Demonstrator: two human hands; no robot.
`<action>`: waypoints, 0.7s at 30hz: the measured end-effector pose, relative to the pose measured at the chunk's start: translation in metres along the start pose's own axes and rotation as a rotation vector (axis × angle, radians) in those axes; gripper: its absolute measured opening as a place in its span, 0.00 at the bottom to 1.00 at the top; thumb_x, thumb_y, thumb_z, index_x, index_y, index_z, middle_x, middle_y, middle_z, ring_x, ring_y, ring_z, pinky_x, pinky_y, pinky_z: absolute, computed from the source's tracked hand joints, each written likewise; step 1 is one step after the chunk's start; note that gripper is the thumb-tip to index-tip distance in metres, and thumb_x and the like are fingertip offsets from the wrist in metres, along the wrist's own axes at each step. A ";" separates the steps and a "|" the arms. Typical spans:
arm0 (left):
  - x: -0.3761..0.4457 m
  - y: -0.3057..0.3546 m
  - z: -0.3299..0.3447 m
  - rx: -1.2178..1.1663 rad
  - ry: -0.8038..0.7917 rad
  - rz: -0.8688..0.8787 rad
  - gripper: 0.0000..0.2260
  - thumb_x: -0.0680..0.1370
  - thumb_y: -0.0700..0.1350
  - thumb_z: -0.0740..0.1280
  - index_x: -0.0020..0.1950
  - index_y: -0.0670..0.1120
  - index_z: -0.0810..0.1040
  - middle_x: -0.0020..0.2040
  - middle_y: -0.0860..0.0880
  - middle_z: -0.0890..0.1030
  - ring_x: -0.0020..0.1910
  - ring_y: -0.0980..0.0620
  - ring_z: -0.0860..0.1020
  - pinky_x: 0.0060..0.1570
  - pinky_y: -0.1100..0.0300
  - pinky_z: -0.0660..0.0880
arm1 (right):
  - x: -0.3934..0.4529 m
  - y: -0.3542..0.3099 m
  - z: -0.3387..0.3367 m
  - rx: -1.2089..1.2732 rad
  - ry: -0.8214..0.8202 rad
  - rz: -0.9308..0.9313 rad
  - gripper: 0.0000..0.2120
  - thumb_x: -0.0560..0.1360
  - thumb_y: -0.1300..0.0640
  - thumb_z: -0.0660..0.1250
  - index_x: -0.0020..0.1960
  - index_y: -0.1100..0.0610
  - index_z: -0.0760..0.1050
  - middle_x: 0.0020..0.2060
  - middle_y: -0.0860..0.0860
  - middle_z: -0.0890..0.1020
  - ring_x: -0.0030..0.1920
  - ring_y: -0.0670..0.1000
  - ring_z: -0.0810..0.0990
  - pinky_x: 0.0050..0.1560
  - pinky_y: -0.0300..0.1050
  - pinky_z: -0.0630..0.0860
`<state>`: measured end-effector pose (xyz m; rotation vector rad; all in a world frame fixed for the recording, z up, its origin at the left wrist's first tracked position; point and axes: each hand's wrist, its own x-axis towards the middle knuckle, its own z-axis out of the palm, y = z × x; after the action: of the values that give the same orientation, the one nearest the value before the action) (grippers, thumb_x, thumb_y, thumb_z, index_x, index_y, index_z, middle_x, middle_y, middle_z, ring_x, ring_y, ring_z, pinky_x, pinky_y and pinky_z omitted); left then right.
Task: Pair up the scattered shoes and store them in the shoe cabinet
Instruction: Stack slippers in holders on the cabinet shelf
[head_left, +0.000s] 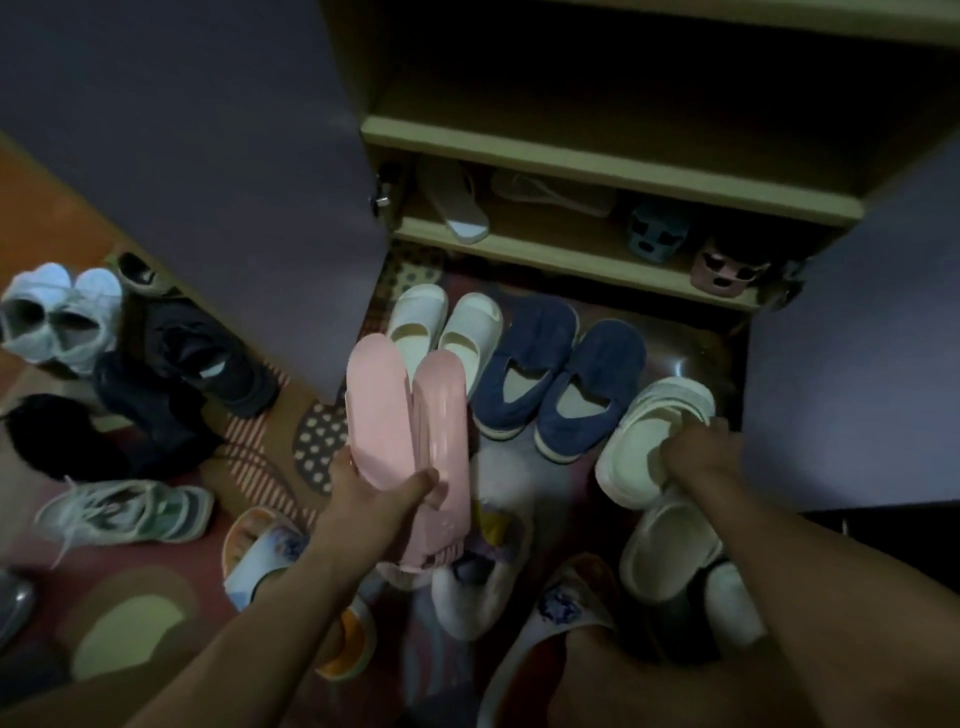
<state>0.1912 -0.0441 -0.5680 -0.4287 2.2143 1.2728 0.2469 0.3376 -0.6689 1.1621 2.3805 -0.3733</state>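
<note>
My left hand (382, 486) grips a pair of pink slippers (410, 431), held soles-up side by side above the floor. My right hand (701, 457) grips a cream slipper (641, 447) by its opening; its mate (670, 551) lies just below it. In front of the open shoe cabinet (613, 166) stand a white pair (447, 327) and a navy blue pair (561, 374), toes toward the cabinet. On the cabinet's low shelf lie a white slipper (457, 202), a flat sandal (553, 192), a blue slipper (657, 234) and a pink slipper (727, 270).
The open left cabinet door (218, 145) stands between me and several shoes at left: white sneakers (57, 317), black shoes (171, 384), a pale sneaker (130, 512). Patterned slippers (270, 551) and a fluffy white slipper (478, 587) lie near my arms on the patterned rug.
</note>
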 end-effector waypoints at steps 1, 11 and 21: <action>-0.001 0.004 0.002 -0.014 -0.024 0.007 0.43 0.68 0.57 0.79 0.75 0.51 0.57 0.66 0.49 0.72 0.62 0.44 0.76 0.60 0.40 0.77 | -0.008 -0.003 -0.012 0.078 0.097 0.010 0.27 0.77 0.51 0.63 0.75 0.57 0.66 0.73 0.63 0.64 0.71 0.63 0.65 0.72 0.53 0.62; -0.046 0.048 0.038 -0.109 -0.207 0.136 0.43 0.61 0.60 0.79 0.69 0.49 0.65 0.60 0.49 0.79 0.56 0.46 0.80 0.60 0.44 0.78 | -0.133 -0.050 -0.151 0.410 0.818 -0.525 0.28 0.70 0.63 0.62 0.69 0.50 0.70 0.63 0.61 0.66 0.57 0.65 0.72 0.59 0.53 0.74; -0.104 0.080 0.065 0.015 -0.092 0.567 0.35 0.59 0.60 0.79 0.60 0.56 0.66 0.55 0.54 0.75 0.53 0.52 0.77 0.50 0.50 0.80 | -0.195 -0.052 -0.111 0.239 0.539 -0.700 0.18 0.75 0.55 0.63 0.65 0.50 0.73 0.66 0.53 0.67 0.62 0.59 0.73 0.61 0.51 0.73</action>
<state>0.2519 0.0525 -0.4767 0.2866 2.3464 1.5100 0.2782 0.2237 -0.4714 0.5040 3.2665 -0.6433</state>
